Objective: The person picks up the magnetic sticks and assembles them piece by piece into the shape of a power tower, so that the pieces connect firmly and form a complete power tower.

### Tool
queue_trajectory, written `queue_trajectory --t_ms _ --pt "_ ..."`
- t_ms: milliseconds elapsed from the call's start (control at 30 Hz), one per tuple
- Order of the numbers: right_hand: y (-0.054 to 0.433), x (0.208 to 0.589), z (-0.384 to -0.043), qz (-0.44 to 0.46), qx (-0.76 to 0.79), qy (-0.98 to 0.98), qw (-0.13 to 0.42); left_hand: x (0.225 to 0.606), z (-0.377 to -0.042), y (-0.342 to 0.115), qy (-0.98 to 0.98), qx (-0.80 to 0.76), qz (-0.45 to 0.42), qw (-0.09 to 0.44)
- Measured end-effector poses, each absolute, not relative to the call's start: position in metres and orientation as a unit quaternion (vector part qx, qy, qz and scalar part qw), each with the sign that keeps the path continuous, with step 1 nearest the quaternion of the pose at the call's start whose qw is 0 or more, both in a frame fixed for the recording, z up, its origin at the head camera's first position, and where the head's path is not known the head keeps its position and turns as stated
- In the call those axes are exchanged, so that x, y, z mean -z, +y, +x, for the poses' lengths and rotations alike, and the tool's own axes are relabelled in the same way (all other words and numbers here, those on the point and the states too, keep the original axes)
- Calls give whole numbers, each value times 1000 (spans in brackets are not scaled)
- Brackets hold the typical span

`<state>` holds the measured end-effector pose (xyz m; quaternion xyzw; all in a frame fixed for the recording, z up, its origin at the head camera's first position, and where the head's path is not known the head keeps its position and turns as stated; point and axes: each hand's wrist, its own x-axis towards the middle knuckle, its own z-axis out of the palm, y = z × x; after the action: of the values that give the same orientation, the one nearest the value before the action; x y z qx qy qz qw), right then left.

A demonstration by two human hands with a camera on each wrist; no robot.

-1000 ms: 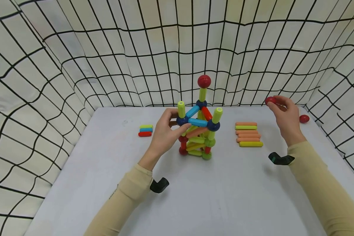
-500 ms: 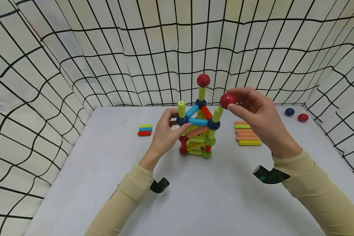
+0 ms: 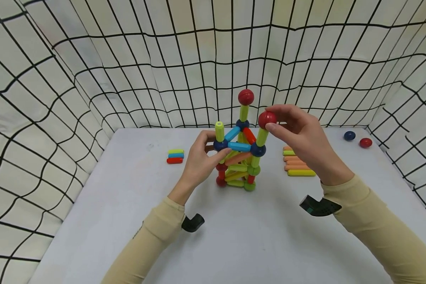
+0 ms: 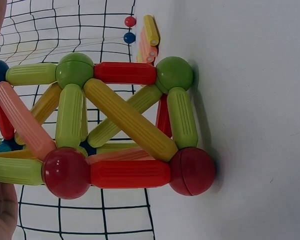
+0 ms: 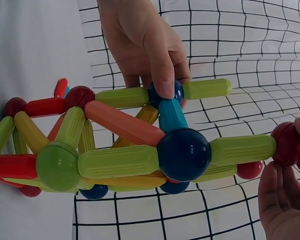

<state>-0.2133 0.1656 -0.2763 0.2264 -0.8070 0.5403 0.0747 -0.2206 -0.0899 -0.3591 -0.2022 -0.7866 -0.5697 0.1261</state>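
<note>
A tower of coloured rods and balls (image 3: 237, 167) stands upright mid-table, with blue balls at its upper corners and a short green rod rising from each. My left hand (image 3: 200, 157) grips the blue ball (image 3: 220, 145) at the left corner, thumb in front. With thumb and fingers my right hand (image 3: 301, 134) pinches a red ball (image 3: 267, 119), which touches the top of the right green rod (image 3: 262, 137). Another red ball (image 3: 246, 97) caps the rear rod. The left green rod (image 3: 219, 131) has a bare top end. In the right wrist view the pinched red ball (image 5: 288, 144) meets its rod.
Several orange, green and yellow rods (image 3: 299, 167) lie in a row to the right, partly behind my right hand. Three short rods (image 3: 175, 156) lie left. A loose blue ball (image 3: 349, 135) and red ball (image 3: 365, 142) sit far right. Black netting (image 3: 184, 67) surrounds the table.
My right hand has carried the red ball leftward from the far right to the top of the right green rod. The loose blue ball came into view. My left hand stays on its corner.
</note>
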Motion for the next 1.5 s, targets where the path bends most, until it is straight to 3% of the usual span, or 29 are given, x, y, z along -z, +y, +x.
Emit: queue_trajectory --t_ms 467,833,1267,1500 --pt "167 281 -216 227 -548 -802 65 360 -221 -95 -777 581 -218 105" --pt "171 322 -214 201 -486 -850 9 366 -217 -102 -736 628 -236 88" --pt "170 337 -236 132 -522 -841 46 373 -206 -89 -706 617 -332 101" --pt "166 343 -260 106 -539 -833 65 372 -200 -69 -723 583 -361 79"
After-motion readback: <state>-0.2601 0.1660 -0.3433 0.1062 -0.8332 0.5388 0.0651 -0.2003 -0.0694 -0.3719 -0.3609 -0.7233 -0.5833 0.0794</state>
